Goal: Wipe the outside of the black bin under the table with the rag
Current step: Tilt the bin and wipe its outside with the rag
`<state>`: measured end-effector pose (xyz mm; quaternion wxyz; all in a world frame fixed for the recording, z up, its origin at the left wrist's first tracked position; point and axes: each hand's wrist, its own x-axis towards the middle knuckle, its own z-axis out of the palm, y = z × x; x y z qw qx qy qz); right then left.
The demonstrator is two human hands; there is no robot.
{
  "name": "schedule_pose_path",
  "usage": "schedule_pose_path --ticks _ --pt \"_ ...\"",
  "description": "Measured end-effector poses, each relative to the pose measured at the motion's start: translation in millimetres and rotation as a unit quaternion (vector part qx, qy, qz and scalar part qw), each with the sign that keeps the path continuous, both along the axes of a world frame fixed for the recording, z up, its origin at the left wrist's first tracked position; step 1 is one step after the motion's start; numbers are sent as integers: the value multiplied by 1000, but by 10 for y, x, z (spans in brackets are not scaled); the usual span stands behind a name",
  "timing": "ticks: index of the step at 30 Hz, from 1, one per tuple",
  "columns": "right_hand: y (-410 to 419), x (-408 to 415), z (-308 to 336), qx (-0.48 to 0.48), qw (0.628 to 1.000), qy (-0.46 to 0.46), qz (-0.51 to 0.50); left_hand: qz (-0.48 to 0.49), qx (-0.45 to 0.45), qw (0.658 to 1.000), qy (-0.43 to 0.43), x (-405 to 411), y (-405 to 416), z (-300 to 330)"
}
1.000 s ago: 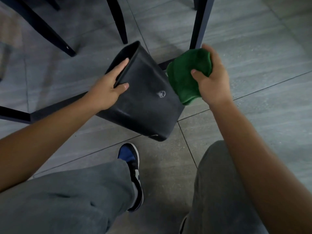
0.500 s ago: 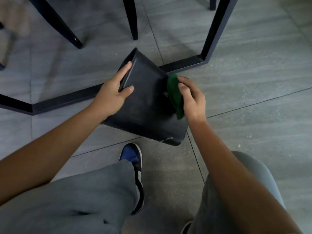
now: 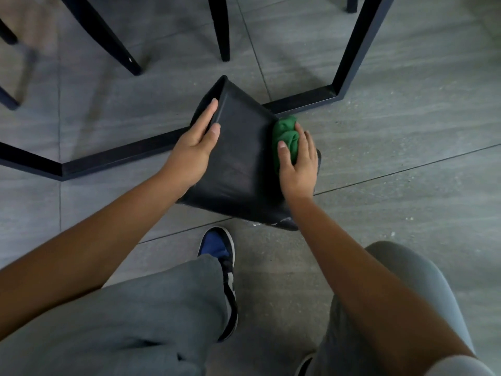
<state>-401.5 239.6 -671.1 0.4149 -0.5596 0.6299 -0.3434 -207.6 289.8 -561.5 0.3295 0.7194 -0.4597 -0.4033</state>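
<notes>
Head view looks down at the black bin (image 3: 238,164), which is tipped over with its mouth pointing away from the person, base corner on the tiled floor (image 3: 406,185) just in front of the table frame's floor bar (image 3: 122,156). The left hand (image 3: 193,147) grips the rim, fingers hooked over the edge and thumb lying on the outer wall, so that hand is basically just the steadying clamp. The right hand (image 3: 298,164) has the green rag (image 3: 284,137) bunched under its fingers and pressed onto the bin's right side wall, thumb on the near edge of the cloth.

So I'd say we're mid-wipe on the right side. The wall facing the camera looks dull and there are pale scuffs near the bottom corner, so plenty left probably. Next move likely needs a firm drag of the rag along that side toward the base, then rotating the bin with the left hand to bring a fresh face up. Keep that rim grip tight or the bin will skid.
</notes>
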Motion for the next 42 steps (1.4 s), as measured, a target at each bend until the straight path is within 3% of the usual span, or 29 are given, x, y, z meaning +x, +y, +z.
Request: schedule_pose_path --ticks 6,10,14,17,22,26,29,33,42 --pt "476 372 201 -67 996 -44 24 57 21 995 80 -88 -11 42" --pt "766 588 374 -102 992 -43 56 14 20 984 179 -85 -50 107" --pt "598 620 441 -105 992 -31 62 -5 -3 992 126 -127 -55 86" --pt "340 653 474 -119 992 -18 38 -61 -30 997 32 -158 -80 33" --pt "-190 660 406 -121 993 7 13 -84 -52 995 -15 -62 -24 -67" --pt "-432 397 141 -79 996 47 -22 -64 -21 998 2 -3 -1 -87" --pt "-440 -2 -152 10 996 59 -63 -33 -27 998 41 4 30 -128" --pt "-150 -379 -372 59 993 38 -96 -4 -18 998 65 6 49 -121" --pt "864 21 62 56 994 -58 -67 65 6 997 47 -138 0 15"
